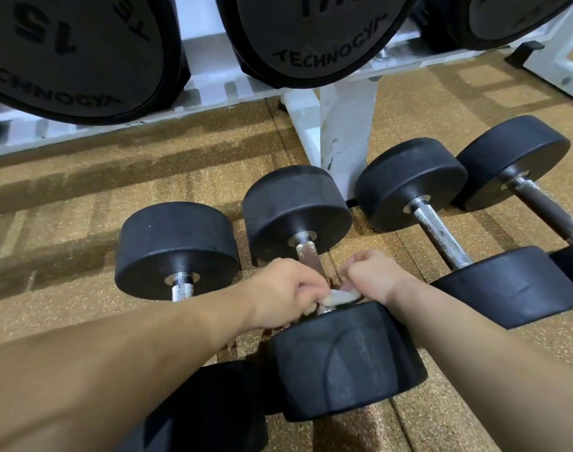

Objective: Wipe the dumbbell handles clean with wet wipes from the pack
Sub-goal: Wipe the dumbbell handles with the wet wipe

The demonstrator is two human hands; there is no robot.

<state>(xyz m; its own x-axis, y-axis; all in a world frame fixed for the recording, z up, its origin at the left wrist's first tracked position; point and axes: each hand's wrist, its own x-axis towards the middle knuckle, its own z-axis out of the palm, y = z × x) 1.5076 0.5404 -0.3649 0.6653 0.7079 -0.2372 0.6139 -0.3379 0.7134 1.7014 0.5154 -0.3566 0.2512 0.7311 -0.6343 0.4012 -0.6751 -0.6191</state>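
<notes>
Head view: wipe (339,296) over dumbbell handle (309,256).
Left hand (278,288), right hand (373,275) pinch its ends, fingers (303,287) curled, seemingly to drag it round.

White crumpled wet wipe (339,296) sits on the near end of the knurled chrome handle (309,256) of a black round-headed rubber dumbbell (344,360), gripped between the curled fingers of left hand (278,288) and right hand (373,275). Bare handle extends beyond the fingertips.

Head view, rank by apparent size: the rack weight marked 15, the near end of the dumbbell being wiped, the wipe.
1. Rack weight marked 15, largest though cropped.
2. Near dumbbell end, second; nearness to the camera inflates it.
3. Wipe, smallest, only partly visible.
</notes>
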